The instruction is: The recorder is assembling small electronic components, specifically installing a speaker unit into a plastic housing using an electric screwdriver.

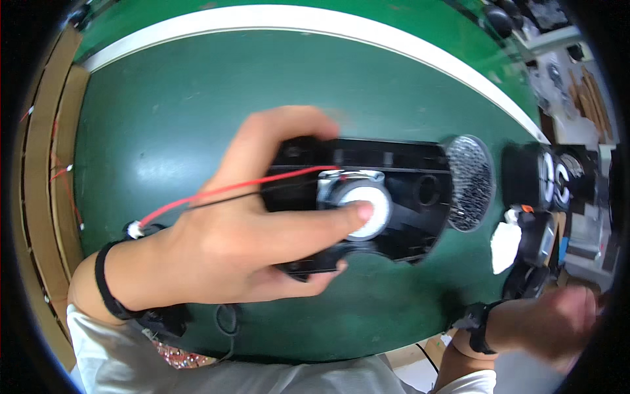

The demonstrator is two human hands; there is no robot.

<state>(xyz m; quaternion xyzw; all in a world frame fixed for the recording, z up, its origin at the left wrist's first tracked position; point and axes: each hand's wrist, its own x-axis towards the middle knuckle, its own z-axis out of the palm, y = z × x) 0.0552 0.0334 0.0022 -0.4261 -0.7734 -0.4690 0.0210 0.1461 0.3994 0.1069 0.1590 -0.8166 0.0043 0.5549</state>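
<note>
My left hand grips a black plastic housing from its left side, above the green tabletop. One finger presses on the round pale back of a speaker set in the housing, while the others wrap its upper and lower edges. A red wire and a black one run from the speaker back across my hand to a white connector near my wrist. Over at the lower right, my right hand is smeared by motion; its fingers do not show clearly, nor whether they hold anything.
Just right of the housing stands a round dish of small dark metallic pieces. Black speaker parts and a white piece lie at the right edge. Cardboard dividers with wires line the left side. A white strip borders the far edge.
</note>
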